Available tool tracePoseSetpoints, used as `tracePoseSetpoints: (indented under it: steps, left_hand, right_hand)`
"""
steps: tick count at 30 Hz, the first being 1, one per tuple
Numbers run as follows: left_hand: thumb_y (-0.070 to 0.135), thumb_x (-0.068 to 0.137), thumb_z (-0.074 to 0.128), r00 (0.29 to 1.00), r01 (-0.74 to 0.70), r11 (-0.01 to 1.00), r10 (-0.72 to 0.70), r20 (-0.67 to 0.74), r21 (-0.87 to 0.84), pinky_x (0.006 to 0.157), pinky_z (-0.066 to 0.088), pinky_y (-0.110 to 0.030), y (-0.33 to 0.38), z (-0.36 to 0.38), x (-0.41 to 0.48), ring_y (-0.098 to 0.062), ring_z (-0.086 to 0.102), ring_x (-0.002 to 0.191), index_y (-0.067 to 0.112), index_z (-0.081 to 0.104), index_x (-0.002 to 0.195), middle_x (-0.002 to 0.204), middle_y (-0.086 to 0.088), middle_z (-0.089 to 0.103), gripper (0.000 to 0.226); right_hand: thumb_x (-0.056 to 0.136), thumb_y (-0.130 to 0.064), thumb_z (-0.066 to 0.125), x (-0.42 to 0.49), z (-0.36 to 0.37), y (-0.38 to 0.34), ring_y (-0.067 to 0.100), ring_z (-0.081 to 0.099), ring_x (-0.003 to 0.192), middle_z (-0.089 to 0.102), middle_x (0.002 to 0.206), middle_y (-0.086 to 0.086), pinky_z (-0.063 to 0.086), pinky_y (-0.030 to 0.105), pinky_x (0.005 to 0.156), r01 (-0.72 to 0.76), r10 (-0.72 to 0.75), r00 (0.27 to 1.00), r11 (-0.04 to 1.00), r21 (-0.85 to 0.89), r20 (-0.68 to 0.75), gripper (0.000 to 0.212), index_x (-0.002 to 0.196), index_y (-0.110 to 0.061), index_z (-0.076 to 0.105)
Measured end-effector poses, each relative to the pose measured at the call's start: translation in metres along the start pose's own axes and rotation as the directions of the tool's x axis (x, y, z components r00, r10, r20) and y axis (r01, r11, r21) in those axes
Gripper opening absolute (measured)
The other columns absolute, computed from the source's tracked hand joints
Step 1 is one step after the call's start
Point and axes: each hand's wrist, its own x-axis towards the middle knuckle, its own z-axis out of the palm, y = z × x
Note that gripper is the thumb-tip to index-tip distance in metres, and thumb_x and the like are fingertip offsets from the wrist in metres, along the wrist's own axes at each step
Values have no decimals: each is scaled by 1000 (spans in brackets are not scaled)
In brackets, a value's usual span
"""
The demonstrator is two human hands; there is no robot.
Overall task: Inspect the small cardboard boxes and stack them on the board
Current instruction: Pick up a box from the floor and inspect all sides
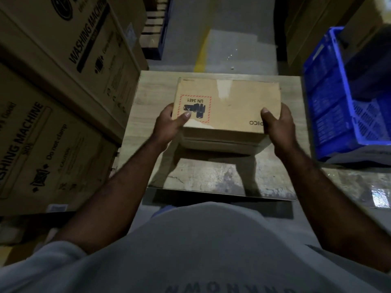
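Warehouse aisle: a person grips a cardboard box (228, 106) by its two near corners above a wooden board (148, 98) at frame centre; the left hand (169, 123), at the box's 8 o'clock, and the right hand (279, 125), at its 4 o'clock, each lay a thumb on the top face, the other fingers curled down the sides. Held only at the near end, the far edge could dip and the box land askew or slip; its battery-hazard label (195, 108) would make a drop costly. Count: one box in hand; seemingly a second box (222, 144) directly beneath, contact unclear; one board; one blue crate (338, 92) at 3 o'clock; two washing-machine cartons (84, 49) at 9 o'clock.
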Motion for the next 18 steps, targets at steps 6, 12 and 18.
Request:
tracePoseSetpoints:
  steps: [6, 12, 18]
  left_hand:
    - [28, 92, 76, 997, 18, 999, -22, 70, 48, 94, 59, -37, -4, 19, 9, -13, 70, 109, 18, 62, 130, 121, 3, 72, 42]
    - [29, 93, 74, 992, -117, 941, 128, -13, 318, 93, 51, -29, 3, 25, 6, -12, 56, 119, 16, 44, 147, 136, -3, 58, 63]
    - [46, 91, 70, 984, -109, 796, 173, -52, 596, 116, 37, -57, 12, 46, -3, -34, 28, 150, 21, 26, 158, 167, -14, 14, 84]
  right_hand:
    - [92, -49, 66, 3, -23, 12, 17, 69, 114, 71, 125, -3, 58, 51, 99, -60, 60, 998, 998, 2, 26, 49, 135, -29, 57]
    - [87, -57, 69, -5, -25, 8, 16, 70, 114, 72, 125, -3, 59, 50, 99, -43, 42, 999, 998, 46, 19, 54, 134, -31, 60]
    - [108, -37, 53, -31, -21, 4, 9, 69, 111, 71, 124, -1, 58, 37, 99, -14, 21, 997, 994, 109, -68, 35, 138, -19, 61]
